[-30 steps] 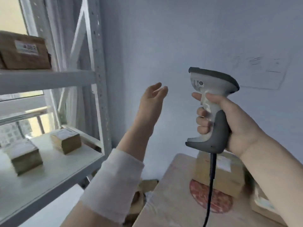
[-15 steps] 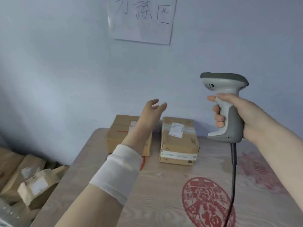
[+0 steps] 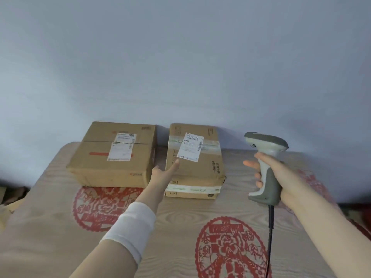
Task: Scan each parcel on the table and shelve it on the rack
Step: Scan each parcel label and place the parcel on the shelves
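The taped parcel (image 3: 200, 169) lies flat at centre frame on the patterned table (image 3: 50, 217), its shipping label (image 3: 191, 146) facing up. The left hand (image 3: 160, 177) reaches to its near-left edge, fingers straight and pressed together, thumb splayed. I cannot tell whether the tips touch the cardboard. At right of frame, the right hand (image 3: 287, 177) wraps the grip of a barcode scanner (image 3: 265, 149), forefinger stretched clear. A second parcel (image 3: 100, 167) sits just beside the first, to its left. The likely slips: the beam catching the neighbour's label, glare off the glossy tape, or the cable (image 3: 270, 233) snagging.
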A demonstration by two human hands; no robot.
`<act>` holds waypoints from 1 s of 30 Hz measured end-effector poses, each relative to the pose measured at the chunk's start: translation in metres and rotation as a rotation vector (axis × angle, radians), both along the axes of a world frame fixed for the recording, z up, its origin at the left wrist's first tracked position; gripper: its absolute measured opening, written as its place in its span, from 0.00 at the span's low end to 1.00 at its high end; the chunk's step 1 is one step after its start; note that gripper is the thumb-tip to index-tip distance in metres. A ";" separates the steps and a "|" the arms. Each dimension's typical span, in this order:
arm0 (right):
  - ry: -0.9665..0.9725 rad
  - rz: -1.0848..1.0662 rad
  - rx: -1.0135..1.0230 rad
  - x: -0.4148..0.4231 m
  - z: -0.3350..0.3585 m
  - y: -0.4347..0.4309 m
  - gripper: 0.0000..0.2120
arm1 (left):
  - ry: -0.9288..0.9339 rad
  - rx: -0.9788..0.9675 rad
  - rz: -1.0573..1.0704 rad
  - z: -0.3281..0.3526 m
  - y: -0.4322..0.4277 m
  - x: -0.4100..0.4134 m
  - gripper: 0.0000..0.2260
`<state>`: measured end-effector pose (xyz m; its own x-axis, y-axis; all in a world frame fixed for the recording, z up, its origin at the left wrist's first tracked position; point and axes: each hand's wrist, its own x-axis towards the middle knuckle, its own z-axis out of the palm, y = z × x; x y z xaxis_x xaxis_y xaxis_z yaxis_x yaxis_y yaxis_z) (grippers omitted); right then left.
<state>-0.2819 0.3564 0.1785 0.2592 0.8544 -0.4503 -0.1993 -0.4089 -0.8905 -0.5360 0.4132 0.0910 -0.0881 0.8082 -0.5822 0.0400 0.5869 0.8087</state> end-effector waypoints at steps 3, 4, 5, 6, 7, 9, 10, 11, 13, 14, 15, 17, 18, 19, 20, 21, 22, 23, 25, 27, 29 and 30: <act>0.023 -0.001 -0.047 0.011 -0.052 0.036 0.08 | -0.008 -0.043 0.067 -0.034 0.019 0.002 0.46; 0.015 0.003 -0.061 0.012 -0.069 0.046 0.08 | -0.021 -0.042 0.078 -0.045 0.026 0.002 0.45; 0.000 0.004 -0.076 0.014 -0.085 0.055 0.08 | -0.039 -0.045 0.081 -0.055 0.032 0.001 0.44; -0.016 0.001 -0.091 0.015 -0.099 0.063 0.09 | -0.057 -0.049 0.071 -0.064 0.038 0.000 0.41; -0.027 -0.005 -0.111 0.015 -0.112 0.071 0.10 | -0.076 -0.052 0.051 -0.070 0.044 -0.001 0.38; -0.052 -0.010 -0.164 0.016 -0.133 0.083 0.13 | -0.116 -0.065 0.003 -0.080 0.053 -0.004 0.30; -0.067 -0.007 -0.188 0.016 -0.142 0.088 0.16 | -0.146 -0.082 -0.020 -0.083 0.057 -0.005 0.27; -0.071 -0.003 -0.202 0.015 -0.149 0.092 0.17 | -0.181 -0.103 -0.041 -0.086 0.059 -0.006 0.26; -0.040 0.007 -0.201 0.014 -0.162 0.096 0.19 | -0.248 -0.127 -0.061 -0.091 0.062 -0.009 0.23; -0.018 0.011 -0.196 0.013 -0.166 0.098 0.20 | -0.264 -0.128 -0.067 -0.093 0.062 -0.010 0.21; -0.002 0.011 -0.194 0.013 -0.170 0.099 0.21 | -0.265 -0.124 -0.079 -0.093 0.063 -0.010 0.22; 0.001 -0.001 -0.197 0.015 -0.174 0.099 0.22 | -0.233 -0.110 -0.120 -0.092 0.061 -0.009 0.24; -0.005 -0.006 -0.194 0.018 -0.175 0.098 0.21 | -0.225 -0.101 -0.141 -0.092 0.059 -0.007 0.24; -0.009 -0.006 -0.188 0.020 -0.175 0.096 0.21 | -0.228 -0.091 -0.156 -0.091 0.056 -0.005 0.24; -0.011 -0.003 -0.180 0.023 -0.173 0.094 0.21 | -0.239 -0.080 -0.163 -0.088 0.053 -0.003 0.23; -0.014 0.001 -0.170 0.025 -0.170 0.091 0.22 | -0.254 -0.068 -0.162 -0.085 0.050 0.000 0.23; -0.019 0.002 -0.159 0.027 -0.167 0.088 0.23 | -0.269 -0.053 -0.163 -0.081 0.048 0.002 0.23; -0.028 -0.004 -0.146 0.029 -0.162 0.084 0.24 | -0.280 -0.035 -0.170 -0.076 0.045 0.004 0.24; -0.051 -0.019 -0.125 0.032 -0.149 0.074 0.28 | -0.268 0.000 -0.180 -0.065 0.041 0.008 0.27; -0.074 -0.022 -0.097 0.032 -0.135 0.062 0.29 | -0.234 0.036 -0.148 -0.054 0.035 0.011 0.30; -0.094 -0.023 -0.072 0.029 -0.120 0.046 0.22 | -0.232 0.069 -0.113 -0.046 0.023 0.012 0.32; -0.092 -0.028 -0.063 0.028 -0.112 0.038 0.20 | -0.243 0.084 -0.103 -0.042 0.016 0.011 0.32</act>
<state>-0.2542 0.3942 0.0668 0.3257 0.8170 -0.4758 -0.1298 -0.4599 -0.8785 -0.5246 0.4291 0.0485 0.1307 0.8523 -0.5065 -0.1049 0.5199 0.8478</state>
